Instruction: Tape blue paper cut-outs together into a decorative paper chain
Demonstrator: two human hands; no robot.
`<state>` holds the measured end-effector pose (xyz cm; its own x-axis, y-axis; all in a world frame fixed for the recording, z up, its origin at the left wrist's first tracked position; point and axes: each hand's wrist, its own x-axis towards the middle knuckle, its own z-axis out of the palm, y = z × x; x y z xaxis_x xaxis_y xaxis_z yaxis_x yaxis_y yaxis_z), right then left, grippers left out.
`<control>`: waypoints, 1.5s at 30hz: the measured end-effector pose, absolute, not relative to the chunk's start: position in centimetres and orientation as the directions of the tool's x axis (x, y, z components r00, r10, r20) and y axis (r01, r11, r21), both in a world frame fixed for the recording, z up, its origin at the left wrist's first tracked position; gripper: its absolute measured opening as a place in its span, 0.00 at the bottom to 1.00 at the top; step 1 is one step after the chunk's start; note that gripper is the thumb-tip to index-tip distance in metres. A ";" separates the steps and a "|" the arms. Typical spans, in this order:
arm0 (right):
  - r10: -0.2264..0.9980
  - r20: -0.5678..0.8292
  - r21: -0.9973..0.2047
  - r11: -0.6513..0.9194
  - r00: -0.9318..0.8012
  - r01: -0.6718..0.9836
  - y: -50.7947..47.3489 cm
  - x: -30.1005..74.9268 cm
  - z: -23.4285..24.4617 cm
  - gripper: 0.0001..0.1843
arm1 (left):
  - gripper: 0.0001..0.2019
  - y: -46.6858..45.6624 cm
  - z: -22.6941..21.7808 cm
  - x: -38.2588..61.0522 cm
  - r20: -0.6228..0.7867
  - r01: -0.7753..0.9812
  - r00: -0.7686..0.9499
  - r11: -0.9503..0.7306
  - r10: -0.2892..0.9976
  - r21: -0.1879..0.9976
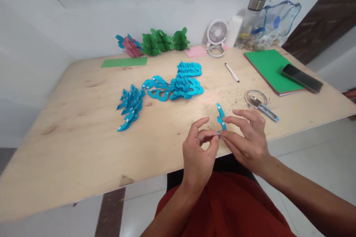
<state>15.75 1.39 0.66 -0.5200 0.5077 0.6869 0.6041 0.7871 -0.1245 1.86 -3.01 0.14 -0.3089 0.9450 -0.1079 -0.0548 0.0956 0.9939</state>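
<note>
Head view: I am watching both hands meeting over the near edge of the table. The left hand is pinching the lower tip of a curved blue paper piece between thumb and forefinger, and the right hand is nipping the same tip, its other fingers spread. The piece is standing upright, well apart from the blue cutout pile. I am judging that opposing pulls could be creasing or tearing such thin paper.

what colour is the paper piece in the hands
The paper piece is bright blue, best seen in the head view.
</note>
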 end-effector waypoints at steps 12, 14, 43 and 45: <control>0.489 0.694 -0.078 0.780 -0.528 0.621 0.8 15.5 0.4 0.08 | 0.21 -2.8 0.1 1.7 -0.151 -0.153 -0.318 0.107 0.936 0.982; 0.494 0.687 -0.075 0.778 -0.533 0.624 0.6 15.4 0.3 0.08 | 0.21 -2.7 0.1 1.6 -0.170 -0.192 -0.312 0.113 0.935 0.975; 0.981 -0.138 -0.953 -0.170 -0.140 -0.253 0.1 15.4 -1.7 0.17 | 0.21 -2.7 0.4 3.3 -0.235 -0.280 -0.330 0.142 0.914 0.949; 0.978 -0.172 -0.936 -0.200 -0.120 -0.291 0.2 15.4 -1.6 0.16 | 0.21 -2.7 0.3 3.6 -0.232 -0.267 -0.320 0.148 0.919 0.952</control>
